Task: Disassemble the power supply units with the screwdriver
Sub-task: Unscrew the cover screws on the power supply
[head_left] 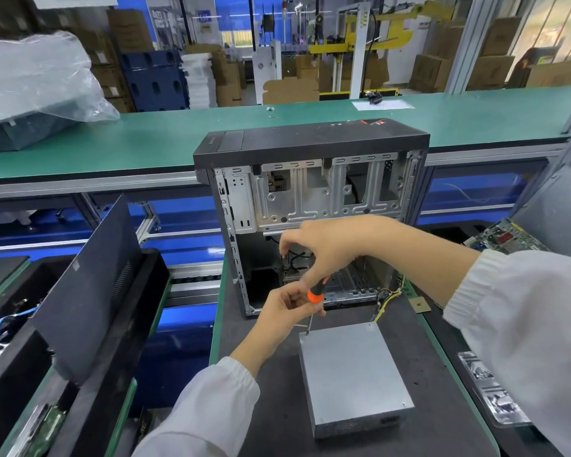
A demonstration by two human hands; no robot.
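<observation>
An orange-and-black screwdriver (314, 293) is gripped by both hands: its handle top is held by the curled right hand (327, 245), its lower handle pinched by the left hand (289, 308). Just below the left hand, its tip is set on the far-left corner of the grey power supply unit (351, 374), which lies on the dark tabletop (271, 410). Beyond both hands stands an open computer case (310, 179).

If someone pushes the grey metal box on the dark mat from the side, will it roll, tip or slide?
The power supply unit would probably slide, not roll: it is a flat-sided box lying on its broad face. Tipping seems unlikely, since it is low and wide. It looks stiff and probably heavy for its size, being sheet metal. The screwdriver tip at its corner may also resist the push.
</observation>
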